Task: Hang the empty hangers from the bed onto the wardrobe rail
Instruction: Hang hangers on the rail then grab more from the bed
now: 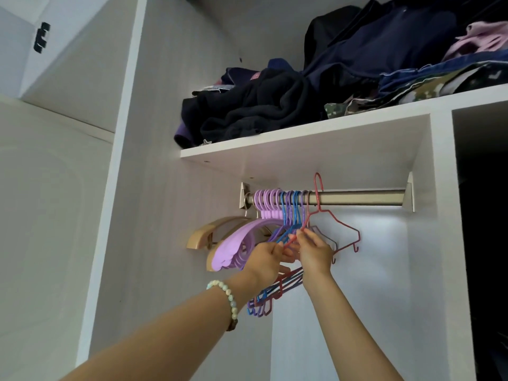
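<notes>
A metal wardrobe rail (pixel 357 198) runs under the white shelf (pixel 302 134). Several purple, blue and wooden hangers (pixel 277 204) hang bunched at its left end. A red wire hanger (pixel 339 220) is raised at the rail, its hook standing above the bar. My right hand (pixel 314 253) pinches the red hanger's lower left arm. My left hand (pixel 266 261), with a bead bracelet on the wrist, grips a bundle of thin red, blue and purple hangers (pixel 270 294) that droop below it, and its fingertips touch the red hanger too.
Piles of dark folded clothes (pixel 275 108) fill the shelf above the rail. The right half of the rail is bare. A white side panel (pixel 445 215) bounds the compartment on the right, with a dark compartment beyond it.
</notes>
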The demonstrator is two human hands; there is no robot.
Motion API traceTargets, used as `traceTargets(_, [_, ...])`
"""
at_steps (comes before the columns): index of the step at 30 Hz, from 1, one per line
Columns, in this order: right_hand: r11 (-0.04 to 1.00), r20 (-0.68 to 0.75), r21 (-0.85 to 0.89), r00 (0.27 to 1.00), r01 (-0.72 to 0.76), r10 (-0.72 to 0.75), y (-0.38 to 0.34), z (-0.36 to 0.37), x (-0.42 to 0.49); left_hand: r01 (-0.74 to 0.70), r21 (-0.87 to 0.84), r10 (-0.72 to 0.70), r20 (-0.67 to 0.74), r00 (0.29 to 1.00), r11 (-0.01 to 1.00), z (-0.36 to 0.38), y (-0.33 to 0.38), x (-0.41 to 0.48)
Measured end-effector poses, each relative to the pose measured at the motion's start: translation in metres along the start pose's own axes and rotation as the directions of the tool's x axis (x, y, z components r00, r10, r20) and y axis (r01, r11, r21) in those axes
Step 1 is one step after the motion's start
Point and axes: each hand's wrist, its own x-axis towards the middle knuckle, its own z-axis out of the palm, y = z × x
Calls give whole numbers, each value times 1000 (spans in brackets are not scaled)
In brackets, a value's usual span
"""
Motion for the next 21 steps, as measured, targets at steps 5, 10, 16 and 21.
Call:
traceTargets(5, [997,41,7,996,-78,77,8,0,7,16,94,-17,17,1000,995,-5,-4,2])
traceTargets(10, [991,100,-116,992,-64,76,18,-5,-4,34,201,-41,29,999,979,-18,-8,-7])
traceTargets(16, [964,56,-247,995,99,-88,0,-4,-27,-30,351,33,-3,999,936,-46,-2,-26])
traceTargets(21, [956,111,-255,987,141,-116,-31,19,-61,-160,435,194,-33,980,886,-88,22,-56])
